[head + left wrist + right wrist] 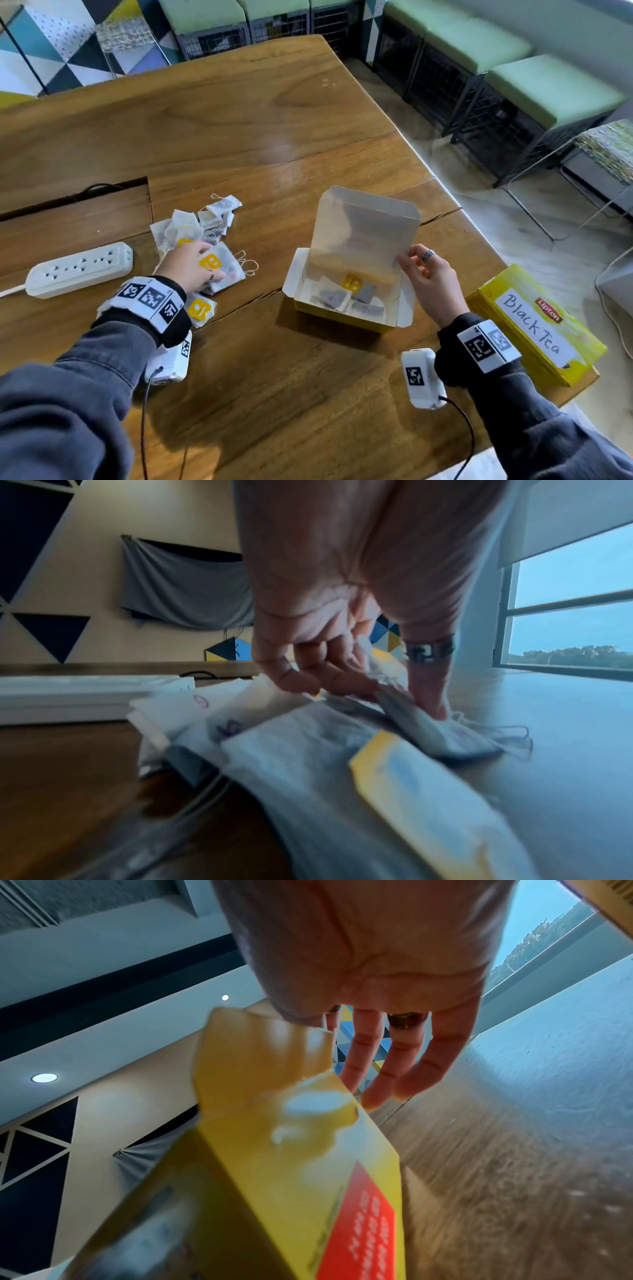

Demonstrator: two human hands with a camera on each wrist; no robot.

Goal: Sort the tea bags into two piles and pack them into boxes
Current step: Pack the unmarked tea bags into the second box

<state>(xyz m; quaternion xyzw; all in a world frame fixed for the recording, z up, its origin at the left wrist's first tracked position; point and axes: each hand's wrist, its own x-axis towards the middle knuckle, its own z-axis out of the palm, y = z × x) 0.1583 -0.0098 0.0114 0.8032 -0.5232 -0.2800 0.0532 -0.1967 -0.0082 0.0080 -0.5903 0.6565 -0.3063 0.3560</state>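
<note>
A loose pile of tea bags (202,222), some with yellow tags, lies left of centre on the wooden table (274,394). My left hand (209,260) is down on the pile. In the left wrist view its fingers (329,674) and thumb curl round a few tea bags (404,712). The open yellow box (346,308) stands in the middle with several tea bags (342,294) inside. My right hand (407,257) holds the right edge of its raised lid (363,222) between thumb and fingers; the yellow lid (260,1056) is seen close up from outside.
A shut yellow box labelled "Black Tea" (534,325) lies at the table's right edge. A white power strip (78,269) sits left of the pile, beside a cable slot (75,198). Green-cushioned stools (548,89) line the floor beyond the table.
</note>
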